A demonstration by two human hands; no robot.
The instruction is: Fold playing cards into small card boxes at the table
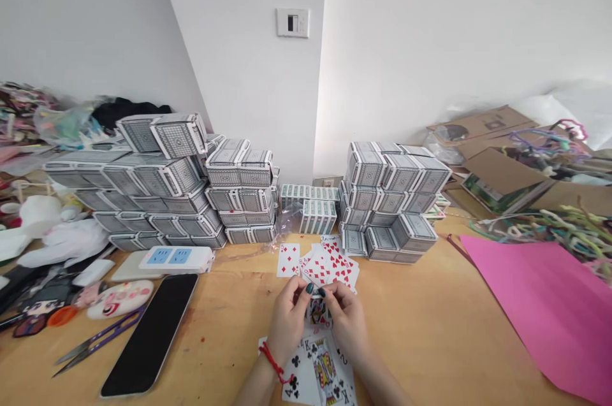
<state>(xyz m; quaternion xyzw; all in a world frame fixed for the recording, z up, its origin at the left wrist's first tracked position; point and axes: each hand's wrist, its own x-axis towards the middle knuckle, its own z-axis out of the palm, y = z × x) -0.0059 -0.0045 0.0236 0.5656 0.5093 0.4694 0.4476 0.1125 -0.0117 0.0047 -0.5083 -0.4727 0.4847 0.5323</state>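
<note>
Between my fingertips, low in the middle of the head view, is a playing card [317, 311] with a face figure on it. My left hand [291, 311], with a red cord at the wrist, pinches its upper left edge. The upper right edge is pinched by my right hand [345, 313]. Whether the card is folded or several are held together, I cannot tell. Under my wrists lie loose cards, a king of clubs [325, 368] among them. Just beyond my hands spread several red-suited cards [329, 264], with a five of diamonds [288, 260] beside them.
Stacks of folded card blocks stand at the left [167, 183], centre left [241, 192] and right [389, 195], with boxed packs [318, 216] between. A phone [150, 336] and thread snips [98, 342] lie left. Pink paper [540, 304] and cardboard boxes [507, 176] are right.
</note>
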